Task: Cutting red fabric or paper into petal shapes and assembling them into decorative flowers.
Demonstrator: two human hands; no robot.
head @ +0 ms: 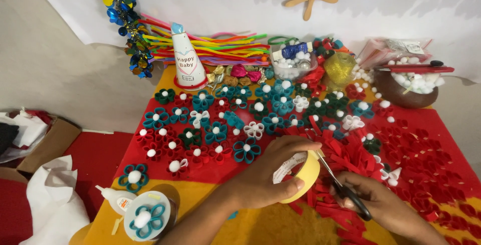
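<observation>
While you look down at the table (pixel 250 225), your left hand (pixel 270 170) is clenched around a roll of yellow tape (pixel 303 175), holding it just above the yellow cloth near the table's front edge. Your right hand (pixel 381 202) grips a pair of black-handled scissors (pixel 340 187), fingers through the handles; the blades point up and left, their tips touching the edge of the tape roll. Just behind and to the right of both hands lies a heap of red felt strips (pixel 350 150). Further back, rows of red, teal and green felt flowers (pixel 215 125) with white pom-pom centres cover the red cloth. A white glue bottle (pixel 116 200) lies at the front left, beside one teal flower on a white disc (pixel 145 217). A brown bowl of white pom-poms (pixel 411 87) stands at the back right
</observation>
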